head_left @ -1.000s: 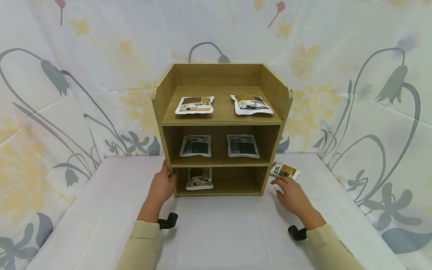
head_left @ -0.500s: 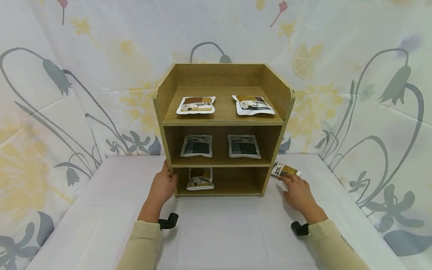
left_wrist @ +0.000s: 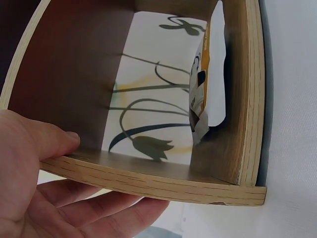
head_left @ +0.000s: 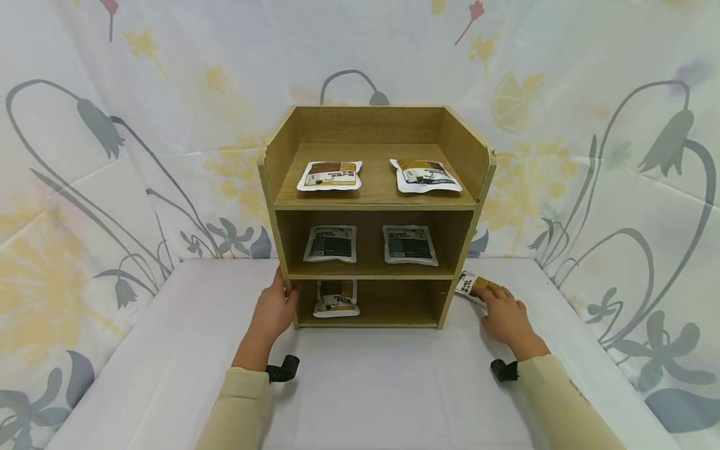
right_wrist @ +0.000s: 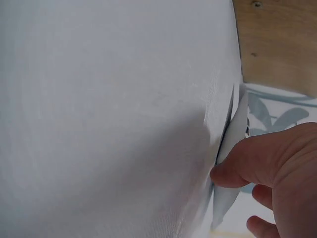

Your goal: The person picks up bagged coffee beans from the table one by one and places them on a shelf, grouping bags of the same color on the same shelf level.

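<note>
My left hand (head_left: 273, 310) grips the left side panel of a small wooden shelf (head_left: 365, 275). In the left wrist view its thumb lies inside the panel and its fingers lie outside. On the table to the shelf's right, my right hand (head_left: 506, 317) pinches a white-edged food pouch (head_left: 466, 283) with a yellow-brown label. The right wrist view has the thumb at the near edge of that pouch (right_wrist: 233, 139), its label mostly out of sight. Another yellow-brown pouch (head_left: 336, 299) sits at the left of the bottom shelf, leaning on something or bent; I cannot tell which.
Two pouches with brown and yellow labels, one left (head_left: 329, 176) and one right (head_left: 425, 176), lie on the top board. The middle shelf holds two dark green pouches, left (head_left: 330, 244) and right (head_left: 410, 244). A floral cloth (head_left: 214, 125) hangs behind the white-covered table (head_left: 365, 387).
My right hand has moved right and onto the pouch beside the shelf, and now pinches it. The left hand keeps its grip on the side panel.
</note>
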{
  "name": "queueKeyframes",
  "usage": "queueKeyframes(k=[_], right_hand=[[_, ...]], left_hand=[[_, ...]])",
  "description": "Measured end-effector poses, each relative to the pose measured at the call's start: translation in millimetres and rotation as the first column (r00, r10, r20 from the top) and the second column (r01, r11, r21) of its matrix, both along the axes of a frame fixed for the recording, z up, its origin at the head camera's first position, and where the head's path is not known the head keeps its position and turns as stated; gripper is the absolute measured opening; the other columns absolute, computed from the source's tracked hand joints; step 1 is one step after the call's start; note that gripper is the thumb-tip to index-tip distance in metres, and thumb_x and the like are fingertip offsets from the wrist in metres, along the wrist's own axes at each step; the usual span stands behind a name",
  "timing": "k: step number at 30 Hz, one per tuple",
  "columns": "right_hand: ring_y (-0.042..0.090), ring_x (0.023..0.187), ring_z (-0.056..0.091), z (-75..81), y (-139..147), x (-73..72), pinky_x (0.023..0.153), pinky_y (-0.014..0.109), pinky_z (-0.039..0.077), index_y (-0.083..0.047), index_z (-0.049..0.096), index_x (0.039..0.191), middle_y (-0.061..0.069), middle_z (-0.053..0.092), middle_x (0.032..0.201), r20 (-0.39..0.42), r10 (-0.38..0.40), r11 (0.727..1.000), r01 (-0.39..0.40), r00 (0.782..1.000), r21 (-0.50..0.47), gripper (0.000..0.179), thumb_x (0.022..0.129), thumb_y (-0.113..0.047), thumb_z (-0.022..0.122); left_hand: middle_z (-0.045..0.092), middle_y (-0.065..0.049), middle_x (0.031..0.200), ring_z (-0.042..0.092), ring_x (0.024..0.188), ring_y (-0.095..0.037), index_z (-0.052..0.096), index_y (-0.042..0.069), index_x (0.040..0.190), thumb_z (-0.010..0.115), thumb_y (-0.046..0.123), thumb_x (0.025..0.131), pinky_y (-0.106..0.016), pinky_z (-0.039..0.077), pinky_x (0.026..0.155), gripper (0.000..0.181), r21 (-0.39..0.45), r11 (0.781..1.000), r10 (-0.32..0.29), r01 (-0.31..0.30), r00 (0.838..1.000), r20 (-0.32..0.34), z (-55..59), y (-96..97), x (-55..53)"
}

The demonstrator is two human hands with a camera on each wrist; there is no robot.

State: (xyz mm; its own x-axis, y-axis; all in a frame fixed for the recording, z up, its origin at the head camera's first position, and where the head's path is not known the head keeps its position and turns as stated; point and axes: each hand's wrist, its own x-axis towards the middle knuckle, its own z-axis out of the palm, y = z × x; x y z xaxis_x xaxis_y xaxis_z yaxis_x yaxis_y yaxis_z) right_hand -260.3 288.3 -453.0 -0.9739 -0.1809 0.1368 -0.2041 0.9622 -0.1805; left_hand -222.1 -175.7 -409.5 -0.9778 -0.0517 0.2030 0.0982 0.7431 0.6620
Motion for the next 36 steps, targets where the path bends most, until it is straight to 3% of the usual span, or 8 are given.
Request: queueKeyframes(k=[5, 12, 24, 36], right_hand=[[0.058, 0.131, 0.032, -2.0, 4, -6.3, 0.092, 0.076, 0.033, -0.007, 0.040, 0.145, 0.033, 0.034, 0.146, 0.050, -0.016, 1.000, 0.015, 0.999, 0.006, 0.063, 0.084, -0.002, 0.057], [0.059, 0.131, 0.031, -6.2, 10, -14.1, 0.091, 0.076, 0.034, -0.010, 0.034, 0.148, 0.033, 0.034, 0.146, 0.049, -0.003, 1.000, 0.002, 0.999, 0.015, 0.066, 0.085, 0.000, 0.054], [0.055, 0.131, 0.034, 1.3, 6, -15.6, 0.085, 0.074, 0.040, -0.009, 0.037, 0.146, 0.030, 0.041, 0.144, 0.060, -0.006, 0.999, 0.004, 0.998, 0.033, 0.061, 0.087, -0.001, 0.053], [0.048, 0.126, 0.046, 0.4, 7, -16.9, 0.081, 0.069, 0.044, -0.007, 0.043, 0.143, 0.026, 0.050, 0.139, 0.017, -0.011, 0.998, 0.010, 1.000, 0.056, 0.058, 0.087, -0.003, 0.056]], left_hand=[[0.060, -0.032, 0.124, 0.066, 0.104, -0.043, 0.019, 0.002, 0.151, 0.045, 0.021, 0.101, -0.053, 0.054, 0.083, 0.059, -0.003, 1.000, 0.001, -0.001, 1.000, -0.004, 0.3, 0.7, 0.5], [0.060, -0.031, 0.125, 0.066, 0.105, -0.043, 0.019, 0.004, 0.152, 0.045, 0.022, 0.102, -0.053, 0.054, 0.084, 0.059, 0.006, 1.000, 0.007, -0.007, 1.000, -0.001, -0.2, 1.4, 0.2], [0.060, -0.031, 0.124, 0.066, 0.103, -0.042, 0.021, 0.003, 0.150, 0.046, 0.021, 0.101, -0.053, 0.054, 0.083, 0.058, 0.002, 1.000, 0.008, -0.008, 1.000, -0.022, -0.4, 2.1, 1.3], [0.060, -0.031, 0.124, 0.066, 0.104, -0.042, 0.020, 0.002, 0.151, 0.046, 0.021, 0.101, -0.052, 0.054, 0.083, 0.059, 0.003, 1.000, 0.001, -0.001, 1.000, -0.025, -0.6, 1.5, 0.2]])
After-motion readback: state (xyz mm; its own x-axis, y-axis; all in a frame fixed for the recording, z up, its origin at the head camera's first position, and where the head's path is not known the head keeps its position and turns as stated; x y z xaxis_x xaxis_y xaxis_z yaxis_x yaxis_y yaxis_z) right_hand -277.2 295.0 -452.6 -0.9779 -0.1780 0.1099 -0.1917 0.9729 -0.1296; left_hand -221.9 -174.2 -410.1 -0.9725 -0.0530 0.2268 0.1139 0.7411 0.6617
